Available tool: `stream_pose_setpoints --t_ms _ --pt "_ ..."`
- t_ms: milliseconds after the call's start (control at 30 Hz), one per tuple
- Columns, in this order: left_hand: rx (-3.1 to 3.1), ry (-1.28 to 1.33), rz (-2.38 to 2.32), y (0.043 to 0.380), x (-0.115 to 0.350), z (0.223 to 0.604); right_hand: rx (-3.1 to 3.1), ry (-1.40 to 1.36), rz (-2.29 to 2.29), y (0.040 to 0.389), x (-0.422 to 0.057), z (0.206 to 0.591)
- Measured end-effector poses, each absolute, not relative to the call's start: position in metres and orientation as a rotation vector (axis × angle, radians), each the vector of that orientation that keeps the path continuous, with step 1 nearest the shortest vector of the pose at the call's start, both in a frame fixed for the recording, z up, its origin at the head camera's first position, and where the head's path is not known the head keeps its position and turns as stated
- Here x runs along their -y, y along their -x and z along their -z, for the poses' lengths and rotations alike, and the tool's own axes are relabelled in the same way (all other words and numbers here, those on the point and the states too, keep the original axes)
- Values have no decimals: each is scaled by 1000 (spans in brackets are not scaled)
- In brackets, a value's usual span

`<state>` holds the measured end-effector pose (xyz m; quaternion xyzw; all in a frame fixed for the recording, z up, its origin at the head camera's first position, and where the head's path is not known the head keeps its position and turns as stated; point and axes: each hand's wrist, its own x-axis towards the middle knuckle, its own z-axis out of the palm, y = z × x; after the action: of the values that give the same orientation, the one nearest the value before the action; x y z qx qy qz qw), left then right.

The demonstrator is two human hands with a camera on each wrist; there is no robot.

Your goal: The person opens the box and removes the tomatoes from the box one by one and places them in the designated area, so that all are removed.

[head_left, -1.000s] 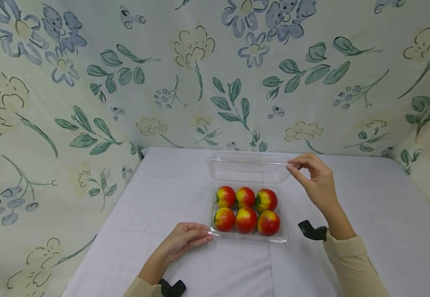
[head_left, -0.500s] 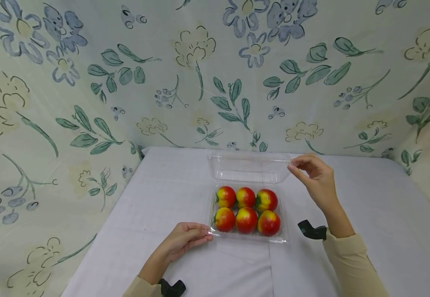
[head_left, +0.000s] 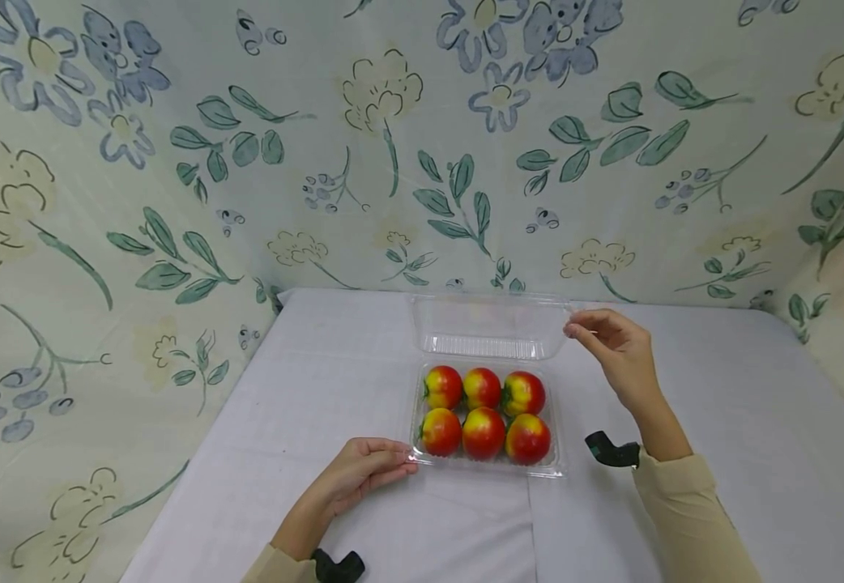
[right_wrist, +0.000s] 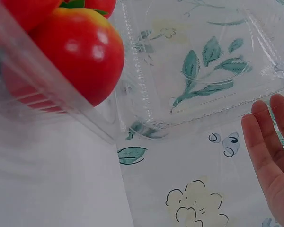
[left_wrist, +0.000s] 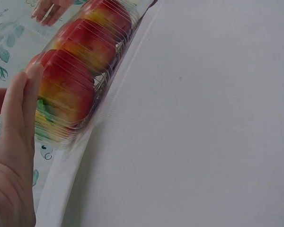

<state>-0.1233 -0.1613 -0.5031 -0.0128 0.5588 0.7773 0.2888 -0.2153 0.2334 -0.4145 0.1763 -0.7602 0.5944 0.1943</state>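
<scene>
A clear plastic clamshell container (head_left: pixel 555 453) stands on the white-covered table with several red-and-yellow tomatoes (head_left: pixel 483 431) in two rows. Its hinged lid (head_left: pixel 491 324) is raised at the back. My left hand (head_left: pixel 364 471) pinches the near left corner of the base. In the left wrist view, the left fingers (left_wrist: pixel 19 123) lie along the container's side, by the tomatoes (left_wrist: pixel 66 85). My right hand (head_left: pixel 619 352) pinches the right edge of the lid between thumb and forefinger. The right wrist view shows the right fingers (right_wrist: pixel 270 137) at the lid's edge (right_wrist: pixel 217 113), beside a tomato (right_wrist: pixel 80 56).
A white cloth (head_left: pixel 305 380) covers the table, with a seam running to the front. Behind and to the left hangs a floral curtain (head_left: pixel 364 146), close to the raised lid. Black wrist mounts (head_left: pixel 611 450) sit at both sleeves.
The lid has tilted farther back, its outer edge rising slightly toward the curtain. My right fingers follow its edge with a small shift. The left hand, base and tomatoes stay put.
</scene>
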Motion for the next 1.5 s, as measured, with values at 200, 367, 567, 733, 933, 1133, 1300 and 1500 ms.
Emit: stream_pose_setpoints --t_ms 200,367,567,733,933,1133,1300,1500 --pt "-1491 27 -2078 123 162 504 2157 -499 -1686 214 -230 411" --pt "-1484 34 -2083 123 162 504 2163 -470 -1713 225 -234 424" --pt "-1475 31 -2087 123 162 503 2197 -443 -1703 232 -238 432" --pt "-1479 27 -2081 123 162 503 2208 -441 -1703 235 -238 432" --pt "-1489 23 -2075 123 163 503 2206 -501 -1696 243 -241 431" --pt "-1495 29 -2067 124 163 504 2232 -576 -1655 249 -242 429" --pt "-1488 29 -2071 125 164 504 2261 -568 -1642 254 -243 426" --pt "-1484 27 -2074 125 164 505 2299 -481 -1687 262 -245 428"
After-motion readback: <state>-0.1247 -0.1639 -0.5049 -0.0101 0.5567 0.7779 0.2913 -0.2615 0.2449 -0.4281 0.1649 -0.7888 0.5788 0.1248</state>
